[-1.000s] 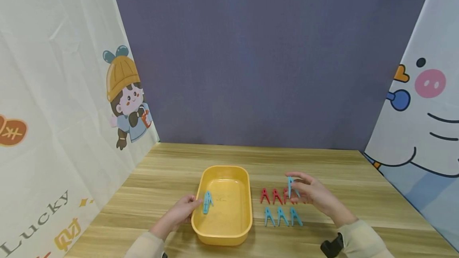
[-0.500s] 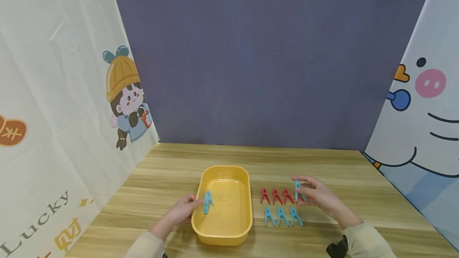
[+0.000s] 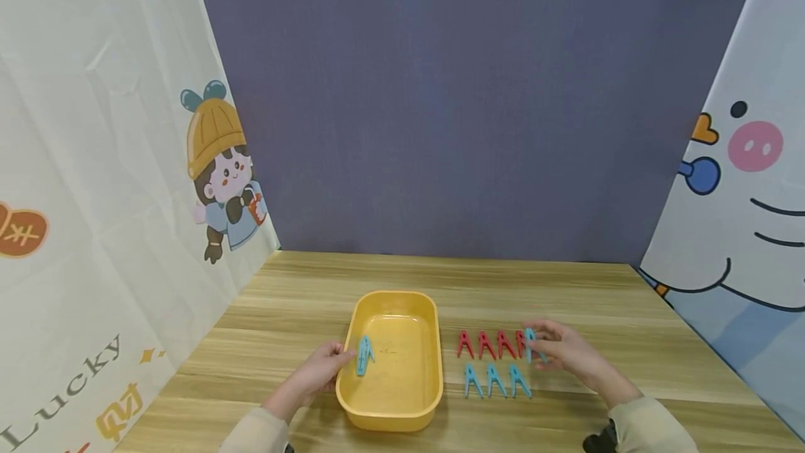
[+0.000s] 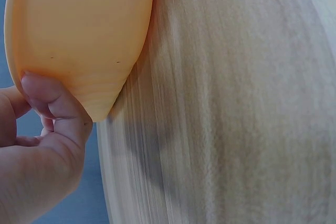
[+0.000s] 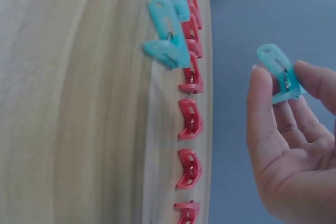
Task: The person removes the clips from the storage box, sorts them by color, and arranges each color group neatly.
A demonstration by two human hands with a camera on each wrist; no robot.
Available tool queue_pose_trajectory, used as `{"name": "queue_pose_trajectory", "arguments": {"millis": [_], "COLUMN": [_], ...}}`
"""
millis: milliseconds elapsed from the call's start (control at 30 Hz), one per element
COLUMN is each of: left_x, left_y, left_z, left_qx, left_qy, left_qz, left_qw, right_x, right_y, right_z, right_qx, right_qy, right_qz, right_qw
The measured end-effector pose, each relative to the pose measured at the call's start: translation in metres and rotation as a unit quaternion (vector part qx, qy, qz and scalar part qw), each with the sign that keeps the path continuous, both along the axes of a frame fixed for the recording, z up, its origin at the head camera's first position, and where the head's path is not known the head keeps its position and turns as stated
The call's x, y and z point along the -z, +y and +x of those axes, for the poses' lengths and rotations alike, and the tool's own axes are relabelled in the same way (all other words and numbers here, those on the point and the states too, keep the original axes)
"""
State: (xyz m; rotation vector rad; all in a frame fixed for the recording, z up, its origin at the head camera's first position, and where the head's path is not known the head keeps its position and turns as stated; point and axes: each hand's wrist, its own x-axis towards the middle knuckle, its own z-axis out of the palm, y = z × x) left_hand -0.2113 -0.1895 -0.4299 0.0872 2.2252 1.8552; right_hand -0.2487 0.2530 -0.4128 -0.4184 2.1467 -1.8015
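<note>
My left hand grips the left rim of a yellow plastic basin, its thumb over the edge; the left wrist view shows this hold close up. One light blue clothespin is in the basin by that thumb. My right hand pinches another light blue clothespin between thumb and fingers, raised over the right end of a row of red clothespins. Part of that row is hidden behind the hand in the head view. Nearer me lies a row of three light blue clothespins.
Everything stands on a wood-grain table. A dark blue-grey panel rises behind it, with a printed white sheet on the left and a cartoon sheet on the right.
My right hand has moved rightward and slightly lower along the red row with its blue clothespin, uncovering more red ones. The left hand and basin have stayed put.
</note>
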Motion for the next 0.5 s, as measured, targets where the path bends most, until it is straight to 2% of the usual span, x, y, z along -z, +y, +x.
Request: {"name": "queue_pose_trajectory", "arguments": {"millis": [267,400,500], "left_x": [0.000,0.000,-0.001], "left_y": [0.000,0.000,0.000], "left_z": [0.000,0.000,0.001], "left_qx": [-0.003,-0.004,-0.006], "left_qy": [-0.004,-0.006,-0.006], "left_qz": [0.002,0.003,0.005], "left_qw": [1.0000,1.0000,1.0000], "right_x": [0.011,0.014,0.016], "right_y": [0.005,0.005,0.005], "right_z": [0.001,0.002,0.003], "right_qx": [-0.006,-0.001,0.000], "right_qy": [-0.029,-0.028,-0.006], "right_qz": [-0.013,0.014,0.043], "right_qw": [0.999,0.999,0.999]}}
